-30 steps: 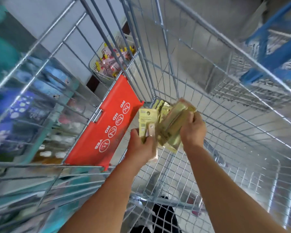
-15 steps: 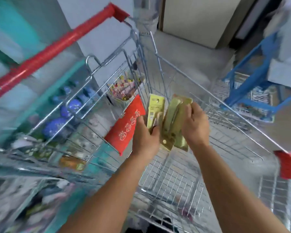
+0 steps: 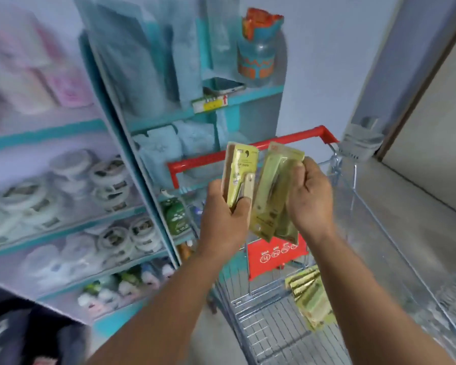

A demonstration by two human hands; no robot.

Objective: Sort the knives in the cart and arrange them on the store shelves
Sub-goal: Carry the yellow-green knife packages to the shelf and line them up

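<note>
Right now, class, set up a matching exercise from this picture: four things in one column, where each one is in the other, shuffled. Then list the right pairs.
Things
1. single knife pack
2. bundle of knife packs
3. loose knife packs
4. phone

Places
A. on the teal shelf
B. in the left hand
C. on the cart floor
D. in the right hand

Pairs: 1-B, 2-D, 3-C, 4-A

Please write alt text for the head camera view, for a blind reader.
Left hand and right hand each hold yellow-green carded knife packs above a silver wire shopping cart containing more packs, beside teal store shelves.
</note>
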